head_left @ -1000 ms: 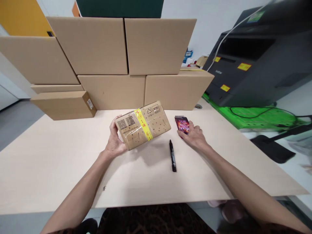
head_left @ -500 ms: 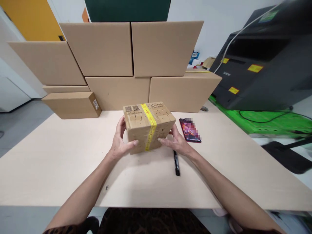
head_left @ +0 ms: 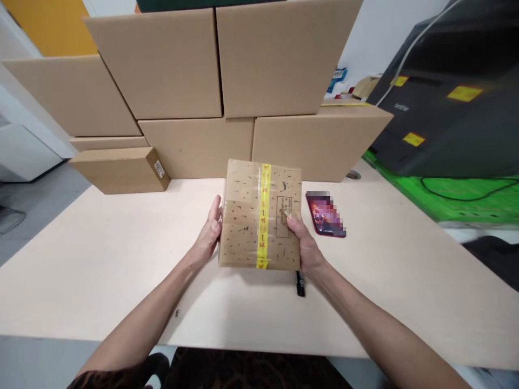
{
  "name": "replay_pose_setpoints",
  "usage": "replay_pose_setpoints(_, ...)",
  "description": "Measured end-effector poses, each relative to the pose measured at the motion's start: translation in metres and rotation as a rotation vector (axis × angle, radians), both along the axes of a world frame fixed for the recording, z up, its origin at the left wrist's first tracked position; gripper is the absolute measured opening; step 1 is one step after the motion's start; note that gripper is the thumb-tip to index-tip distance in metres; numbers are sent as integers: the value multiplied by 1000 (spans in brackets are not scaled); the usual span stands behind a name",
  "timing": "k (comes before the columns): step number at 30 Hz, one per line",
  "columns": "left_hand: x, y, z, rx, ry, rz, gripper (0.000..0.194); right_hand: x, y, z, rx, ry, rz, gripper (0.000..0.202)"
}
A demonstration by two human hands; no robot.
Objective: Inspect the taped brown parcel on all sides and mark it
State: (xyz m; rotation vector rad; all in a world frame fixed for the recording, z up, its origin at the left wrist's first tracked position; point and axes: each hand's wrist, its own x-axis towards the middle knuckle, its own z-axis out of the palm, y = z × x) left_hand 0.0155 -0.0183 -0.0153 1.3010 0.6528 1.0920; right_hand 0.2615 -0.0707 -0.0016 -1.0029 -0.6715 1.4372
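Observation:
Between my two hands is a small cardboard box [head_left: 243, 216], tilted so that one broad face with black marks and a printed label turns toward me. A strip of yellow tape with red print runs down that face. My right hand [head_left: 306, 243] grips the box's right side, thumb on the face and fingers hidden behind. My left hand [head_left: 208, 232] is against the left side, its thumb and fingers along the edge. Below my right hand, a black marker [head_left: 300, 285] lies on the table, partly covered. To the right lies a phone [head_left: 324, 213] with a lit screen.
Large cardboard boxes [head_left: 270, 65] are stacked along the table's back. A smaller flat box [head_left: 117, 170] rests at the back left. The table [head_left: 121, 270] ends just in front of my body. A dark printer [head_left: 446, 124] stands on a green surface [head_left: 454, 197] at right.
The box has been turned in my hands, from showing its top and front to showing one broad marked face. It has shifted slightly right. The view has tipped downward.

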Motion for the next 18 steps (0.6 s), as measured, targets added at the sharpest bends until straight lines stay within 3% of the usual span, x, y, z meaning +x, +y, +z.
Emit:
replay_pose_setpoints(3,-2,-5,4,-67,88,-52,114,0,0,3,-23,-43,-31,74)
replay_pose_setpoints(5,0,-8,12,-134,153,-93,106,8,3,6,11,-105,5,75)
replay_pose_setpoints(7,3,-9,21,-205,109,-51,98,25,7,12,60,-236,78,74)
replay_pose_setpoints(11,7,-4,30,-352,-58,145,78,69,7,35,156,-843,207,53)
replay_pose_setpoints(13,5,0,30,-367,-79,230,71,81,2,47,125,-1170,393,43)
replay_pose_setpoints(16,1,4,27,-369,-83,283,72,74,-6,52,40,-1633,574,23)
replay_pose_setpoints(18,0,3,26,-361,-91,285,72,59,-8,49,27,-1777,678,10)
